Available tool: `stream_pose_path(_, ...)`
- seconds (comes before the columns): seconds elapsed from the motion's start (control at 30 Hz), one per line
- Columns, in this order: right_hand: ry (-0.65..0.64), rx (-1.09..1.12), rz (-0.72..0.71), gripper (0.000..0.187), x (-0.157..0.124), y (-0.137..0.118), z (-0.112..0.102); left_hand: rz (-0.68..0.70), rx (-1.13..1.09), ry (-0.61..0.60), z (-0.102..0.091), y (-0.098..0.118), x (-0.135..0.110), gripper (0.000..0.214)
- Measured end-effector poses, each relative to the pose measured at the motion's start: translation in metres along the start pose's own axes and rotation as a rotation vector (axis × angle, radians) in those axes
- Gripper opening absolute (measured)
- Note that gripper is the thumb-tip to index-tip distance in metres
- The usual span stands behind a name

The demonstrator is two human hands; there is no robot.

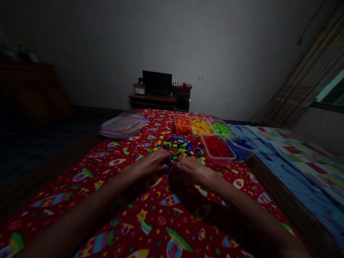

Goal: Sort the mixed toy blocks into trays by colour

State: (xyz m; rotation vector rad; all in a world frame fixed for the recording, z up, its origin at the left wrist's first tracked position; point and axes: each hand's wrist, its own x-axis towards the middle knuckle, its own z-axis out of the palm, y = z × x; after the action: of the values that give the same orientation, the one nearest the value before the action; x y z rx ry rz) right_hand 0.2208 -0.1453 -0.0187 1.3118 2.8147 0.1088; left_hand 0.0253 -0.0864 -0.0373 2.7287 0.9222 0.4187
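Observation:
A loose pile of small mixed toy building bricks [179,146] lies on the red patterned cloth [150,222]. At its near edge, my left hand [158,160] is closed, fingers curled down beside a few blue bricks [168,167]. My right hand [190,170] faces it a short gap away, its fingers pinched together. Whatever either hand grips is too small and dark to make out. Behind the right hand stands a clear tub of red bricks [218,147].
Beyond it are tubs of orange bricks [183,123], yellow bricks [201,126] and green bricks [221,129], with blue bricks [243,144] in a round tub at right. Stacked plastic lids [122,126] lie at the far left. A wooden edge [279,193] borders a bed.

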Motion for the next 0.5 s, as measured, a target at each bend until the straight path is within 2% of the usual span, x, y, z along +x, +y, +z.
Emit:
stream_pose_path(0.13,0.073,0.078,-0.039,0.027,0.0,0.016,0.004,-0.036,-0.045,0.019,-0.002,-0.002,0.002,0.016)
stream_pose_path(0.2,0.096,0.15,-0.031,0.021,0.0,0.025,-0.002,-0.1,-0.097,0.043,-0.004,-0.002,0.006,0.021)
stream_pose_path(0.27,0.172,0.24,0.006,0.019,0.001,0.032,-0.008,-0.174,-0.198,0.063,-0.007,-0.001,0.011,0.026)
stream_pose_path(0.37,0.271,0.389,0.027,0.034,0.003,0.036,-0.014,-0.242,-0.42,0.099,-0.01,0.001,0.019,0.036)
stream_pose_path(0.43,0.277,0.457,0.002,0.044,0.005,0.035,-0.013,-0.266,-0.55,0.117,-0.009,0.002,0.021,0.042)
stream_pose_path(0.5,0.273,0.486,-0.024,0.047,0.006,0.033,-0.011,-0.294,-0.656,0.12,-0.005,0.004,0.022,0.045)
